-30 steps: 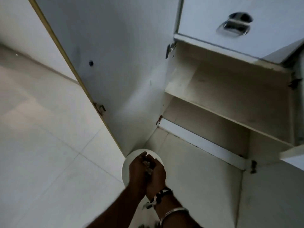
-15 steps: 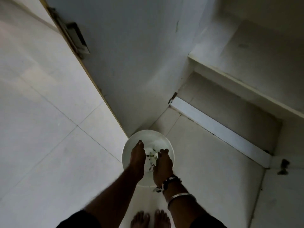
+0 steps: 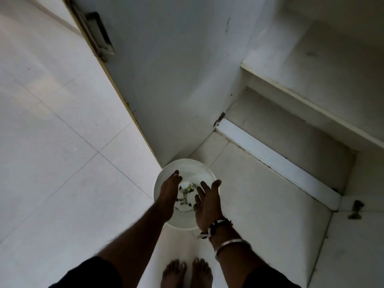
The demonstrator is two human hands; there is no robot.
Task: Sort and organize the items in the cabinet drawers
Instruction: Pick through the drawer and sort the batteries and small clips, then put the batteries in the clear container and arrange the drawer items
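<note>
On floor (image 3: pixel 62 142), against bottom corner of open cabinet door (image 3: pixel 166 80): white bucket (image 3: pixel 187 163). Above bucket: left hand (image 3: pixel 169 191) and right hand (image 3: pixel 207 204), fingers spread, gripping nothing. Small scraps (image 3: pixel 188 189) on bucket bottom, straight below gap between hands, equally near both.

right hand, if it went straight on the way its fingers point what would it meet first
Likely the far rim of the white bucket: the right hand is open over it, fingers pointing forward. If it is higher than the rim, which is unclear, it would pass toward the cabinet plinth.
</note>
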